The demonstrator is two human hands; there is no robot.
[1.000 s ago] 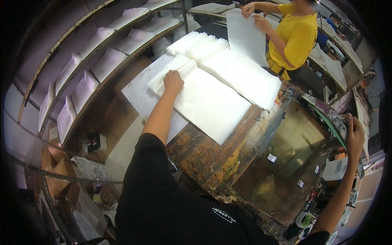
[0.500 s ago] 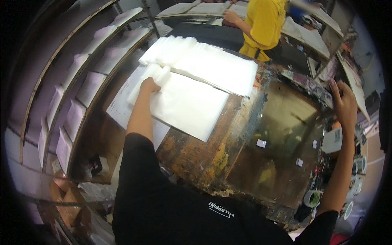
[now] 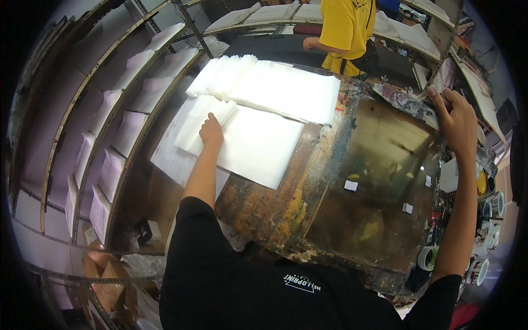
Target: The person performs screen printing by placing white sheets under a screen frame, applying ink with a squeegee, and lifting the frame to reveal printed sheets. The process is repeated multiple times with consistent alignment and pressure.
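My left hand (image 3: 211, 131) rests on the near stack of thin white sheets (image 3: 262, 144), at its ruffled left end. Its index finger points out and the other fingers curl in; any sheet edge under them is hidden. Just beyond lies a second white stack (image 3: 291, 88), bunched at its left end. My right hand (image 3: 457, 124) is raised at the far right corner of a flat, glassy brownish panel (image 3: 379, 165), by the end of a paint-smeared bar (image 3: 408, 105). Its fingers are bent, and what they hold, if anything, cannot be made out. Small white pieces (image 3: 351, 186) lie on the panel.
Racks with white sheets (image 3: 132, 132) stand at the left. Paint pots (image 3: 479, 270) and a white container (image 3: 449, 175) line the right side. Beyond the paint-stained table (image 3: 258, 212) is a person in a yellow shirt (image 3: 345, 33). Cardboard boxes (image 3: 113, 278) sit lower left.
My left hand has shifted a little right and nearer, its index finger now stretched out. My right hand stays by the panel's far corner. The person in yellow has lowered an arm.
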